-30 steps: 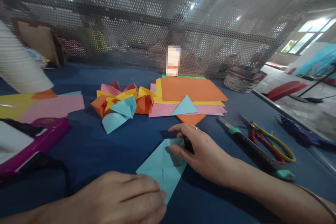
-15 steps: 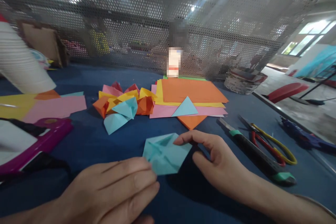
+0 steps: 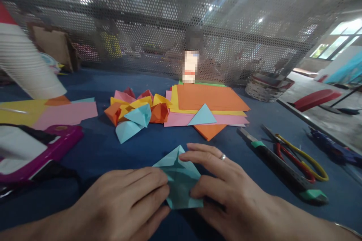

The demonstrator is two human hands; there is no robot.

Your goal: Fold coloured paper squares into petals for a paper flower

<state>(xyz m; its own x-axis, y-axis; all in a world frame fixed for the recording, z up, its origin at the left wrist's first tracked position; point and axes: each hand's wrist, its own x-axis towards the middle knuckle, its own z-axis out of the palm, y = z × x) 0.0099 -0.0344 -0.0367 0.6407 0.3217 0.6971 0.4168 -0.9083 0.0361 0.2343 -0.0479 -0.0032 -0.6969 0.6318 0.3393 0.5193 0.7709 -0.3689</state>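
A folded light-blue sheet of origami paper lies low in front of me, its pointed corner facing away. My left hand holds its left edge, fingers pressed together and thumb hidden. From the right, my right hand grips the same paper, with one fingertip near the top corner and another on its right side. Just beyond is a cluster of folded paper pieces in orange, yellow, pink and blue. A light-blue paper triangle rests on a stack of coloured paper.
To the right lie a utility knife, scissors and a dark blue tool. On the left are a purple tape dispenser, paper offcuts and stacked white cups. A woven basket stands near the perforated screen.
The light-blue paper has turned so a corner points away from me and has come slightly closer. My right hand has moved nearer, with more fingers on its right side.
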